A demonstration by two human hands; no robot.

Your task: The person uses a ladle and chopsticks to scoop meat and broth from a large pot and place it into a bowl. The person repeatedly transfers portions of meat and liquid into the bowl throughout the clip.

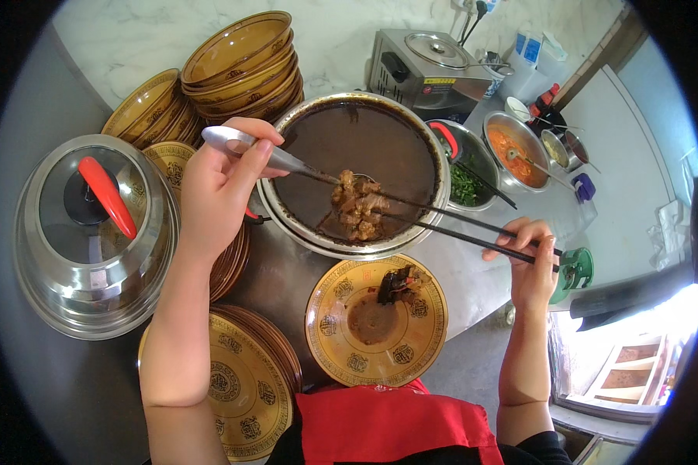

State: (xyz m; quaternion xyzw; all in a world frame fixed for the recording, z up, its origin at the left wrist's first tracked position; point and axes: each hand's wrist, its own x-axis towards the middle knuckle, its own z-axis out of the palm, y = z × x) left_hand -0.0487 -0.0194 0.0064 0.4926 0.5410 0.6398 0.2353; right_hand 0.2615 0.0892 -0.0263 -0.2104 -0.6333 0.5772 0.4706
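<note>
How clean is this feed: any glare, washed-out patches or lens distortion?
Head view: lower-right opening washed out; head view: reflections on the glass lid; head view: straight edges bow toward the black corners, though the food chunks look fairly sharp.

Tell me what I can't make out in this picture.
In the head view:
- Bottom of the round steel pot: hidden by dark brown broth.
- Bowl of the long silver metal ladle: mostly covered by brown food chunks.
- Rest of the red cloth apron: cut off by the bottom edge.
</note>
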